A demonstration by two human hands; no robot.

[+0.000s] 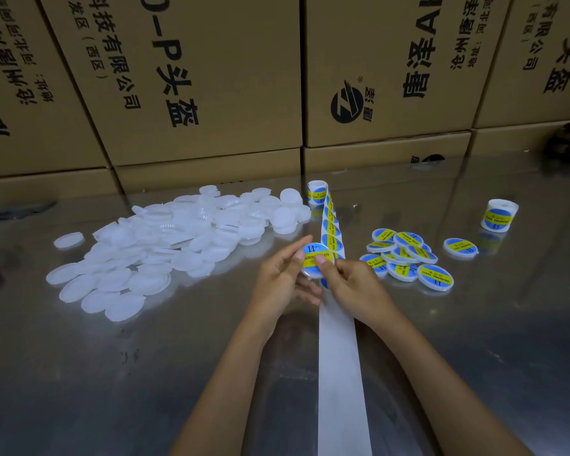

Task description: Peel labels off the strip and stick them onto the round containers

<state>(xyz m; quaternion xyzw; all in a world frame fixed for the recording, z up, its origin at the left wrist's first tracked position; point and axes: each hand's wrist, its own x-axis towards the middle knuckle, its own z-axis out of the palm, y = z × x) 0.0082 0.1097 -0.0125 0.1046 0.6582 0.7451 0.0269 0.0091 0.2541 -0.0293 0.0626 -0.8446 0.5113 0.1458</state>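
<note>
A round white container [316,261] is being held up just above the bench [474,324], near its middle, and is wearing a blue and yellow label [317,256] on its flat top. The left hand [278,284] is gripping the container's left rim with curled fingers [299,250], while the right hand [351,284] is pressing its thumb onto the label and curling its other fingers underneath. Directly behind and below the hands, the strip [338,373] is running along the bench: bare, smooth white backing toward the person, round labels still sitting on it farther away, up to a small upright roll [317,191]. The hands are hiding the stretch of strip between. To the right, a cluster of labelled containers [405,258] is lying overlapped, one more [459,247] is sitting a little apart, and a second roll [500,214] is standing well beyond. To the left, a wide heap of unlabelled containers [165,245], translucent white plastic discs, is spreading across the glossy, reflective metal surface. Brown cardboard boxes [211,93] printed with black characters are standing stacked along the far edge.
</note>
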